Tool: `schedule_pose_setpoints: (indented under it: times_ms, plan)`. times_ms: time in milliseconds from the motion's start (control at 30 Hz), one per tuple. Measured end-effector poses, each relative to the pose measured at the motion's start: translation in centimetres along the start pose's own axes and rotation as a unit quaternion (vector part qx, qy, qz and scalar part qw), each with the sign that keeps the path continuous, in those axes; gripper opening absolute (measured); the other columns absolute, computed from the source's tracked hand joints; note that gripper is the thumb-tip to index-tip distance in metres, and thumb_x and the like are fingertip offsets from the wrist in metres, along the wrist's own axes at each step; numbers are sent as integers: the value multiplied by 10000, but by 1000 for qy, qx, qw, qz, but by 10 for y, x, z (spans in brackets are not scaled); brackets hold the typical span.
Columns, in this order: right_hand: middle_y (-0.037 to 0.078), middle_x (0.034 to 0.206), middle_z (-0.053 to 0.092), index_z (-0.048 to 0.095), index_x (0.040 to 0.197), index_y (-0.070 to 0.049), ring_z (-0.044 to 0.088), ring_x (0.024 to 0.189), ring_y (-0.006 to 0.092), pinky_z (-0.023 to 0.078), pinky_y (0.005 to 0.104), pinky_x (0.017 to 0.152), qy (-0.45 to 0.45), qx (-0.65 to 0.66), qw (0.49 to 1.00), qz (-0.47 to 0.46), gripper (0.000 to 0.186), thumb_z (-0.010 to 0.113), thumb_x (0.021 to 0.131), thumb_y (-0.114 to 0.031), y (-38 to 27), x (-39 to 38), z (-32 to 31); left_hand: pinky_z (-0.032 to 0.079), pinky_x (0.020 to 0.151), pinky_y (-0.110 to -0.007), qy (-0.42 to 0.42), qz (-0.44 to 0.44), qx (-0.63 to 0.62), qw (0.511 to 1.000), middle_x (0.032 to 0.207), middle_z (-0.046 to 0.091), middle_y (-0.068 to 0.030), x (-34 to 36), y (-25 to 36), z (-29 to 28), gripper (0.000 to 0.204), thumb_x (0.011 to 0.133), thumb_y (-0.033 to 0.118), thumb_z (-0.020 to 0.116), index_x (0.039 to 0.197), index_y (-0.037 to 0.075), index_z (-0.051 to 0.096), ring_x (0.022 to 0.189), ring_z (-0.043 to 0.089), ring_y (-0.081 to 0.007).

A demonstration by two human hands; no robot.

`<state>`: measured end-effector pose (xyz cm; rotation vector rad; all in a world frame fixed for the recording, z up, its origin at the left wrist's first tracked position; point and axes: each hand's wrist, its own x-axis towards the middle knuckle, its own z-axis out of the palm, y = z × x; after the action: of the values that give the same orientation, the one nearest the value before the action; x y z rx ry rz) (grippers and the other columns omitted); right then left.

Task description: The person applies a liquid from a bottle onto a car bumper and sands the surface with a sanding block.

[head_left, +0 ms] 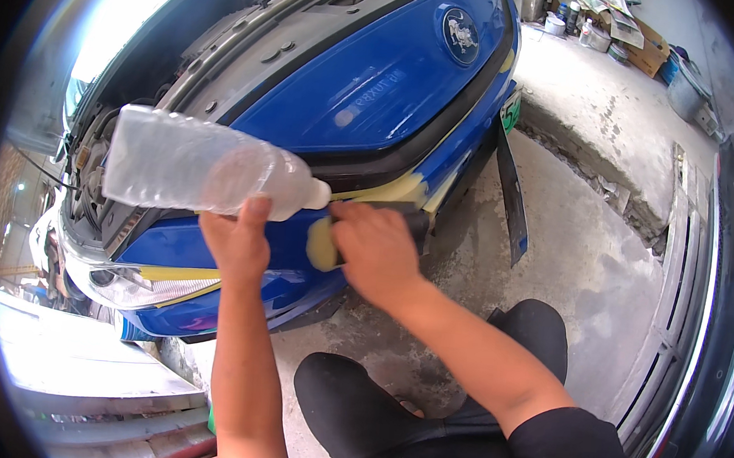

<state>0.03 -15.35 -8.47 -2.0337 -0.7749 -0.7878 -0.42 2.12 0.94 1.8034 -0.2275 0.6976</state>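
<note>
Bottle [163, 159], in the curled fingers of the left hand [238, 241], points its cap [319, 195] toward the right hand [380, 254], whose bent fingers meet the bumper's yellow patch [322, 245], hold unclear; light, flat strokes with the cap aimed close should work best

White tub [555, 25] and bottles [586, 32] stood left of cardboard box [651, 51]; papers [626, 31] heaped at the box's left; grey bucket [688, 92] set right of the box; slatted grating [677, 242] laid nearer than the box.
</note>
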Motion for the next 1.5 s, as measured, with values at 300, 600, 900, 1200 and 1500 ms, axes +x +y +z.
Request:
schedule_pose_setpoints:
  times_ms: [300, 600, 900, 1200, 1500]
  plan:
    - [108, 1116, 628, 558, 937, -64, 577, 1081, 296, 411, 423, 901, -56, 39, 997, -35, 326, 671, 631, -57, -8, 21, -7, 405, 1061, -440, -10, -14, -16, 1000, 1282, 549, -232, 0, -1, -10, 830, 801, 503, 729, 1339, -43, 413, 1204, 546, -321]
    - [85, 1054, 628, 558, 969, -70, 586, 1047, 288, 427, 430, 862, -68, 41, 995, -56, 403, 741, 611, -93, 2, 21, -11, 399, 1057, -428, -6, -5, -18, 1000, 1263, 567, -220, 0, 2, -6, 824, 796, 507, 734, 1321, -55, 437, 1193, 552, -307]
    - [101, 1137, 622, 555, 956, -67, 572, 1112, 285, 421, 417, 891, -52, 23, 996, -74, 353, 690, 630, -64, 0, 19, -8, 430, 972, -369, 21, -20, -41, 999, 1157, 613, -143, -2, 6, 1, 677, 782, 398, 770, 1245, -31, 524, 1077, 582, -232]
    - [144, 1202, 615, 521, 867, -62, 568, 1155, 286, 426, 396, 888, -17, 19, 998, -58, 209, 626, 686, -69, -6, 9, -8, 443, 947, -345, 24, -12, -42, 999, 1118, 625, -113, -5, 3, -3, 641, 777, 344, 788, 1233, -31, 537, 1040, 593, -202]
    - [164, 1225, 601, 530, 881, -45, 586, 1116, 309, 424, 415, 914, -29, -26, 998, -56, 217, 630, 693, -84, 23, -5, -14, 444, 952, -345, 33, 3, -50, 998, 1134, 629, -120, -3, 2, -3, 650, 780, 336, 792, 1246, -42, 540, 1059, 592, -209]
